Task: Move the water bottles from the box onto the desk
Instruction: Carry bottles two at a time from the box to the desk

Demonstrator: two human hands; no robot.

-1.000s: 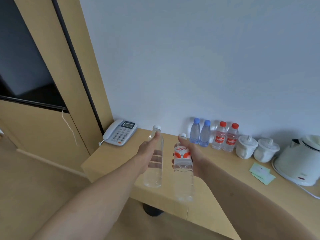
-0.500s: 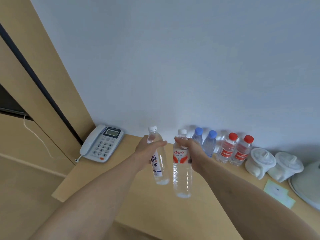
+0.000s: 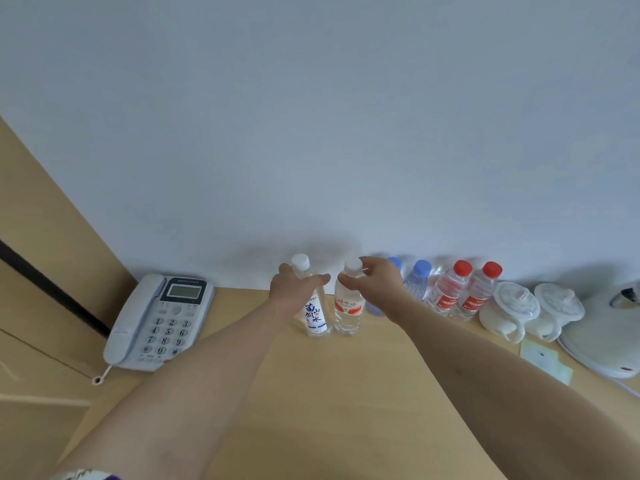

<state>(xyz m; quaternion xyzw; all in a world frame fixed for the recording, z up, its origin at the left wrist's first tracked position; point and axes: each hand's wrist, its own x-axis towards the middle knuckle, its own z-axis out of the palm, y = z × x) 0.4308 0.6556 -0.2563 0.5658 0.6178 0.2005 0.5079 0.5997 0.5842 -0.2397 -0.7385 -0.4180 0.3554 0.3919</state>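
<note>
Two white-capped bottles, one blue-labelled (image 3: 315, 315) and one red-labelled (image 3: 348, 311), stand side by side far on the wooden bench (image 3: 346, 393) against a pale wall. The left hand (image 3: 294, 289) grips the first; the right hand (image 3: 375, 280) curls loosely round the second's neck. Phone (image 3: 157, 322) left.

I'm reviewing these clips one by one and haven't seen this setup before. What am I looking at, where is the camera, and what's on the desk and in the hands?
There is no machine here: a person works with bare hands, and the one picture comes from a wide-angle camera on their head, looking forward and down. The left hand grips a bottle with a blue label; the right hand holds a bottle with a red label near its cap. Both bottles stand upright at the desk, apparently touching down. Along the wall stand two blue-capped bottles, two red-capped bottles, two white lidded cups and a white kettle. A phone sits at left.
</note>
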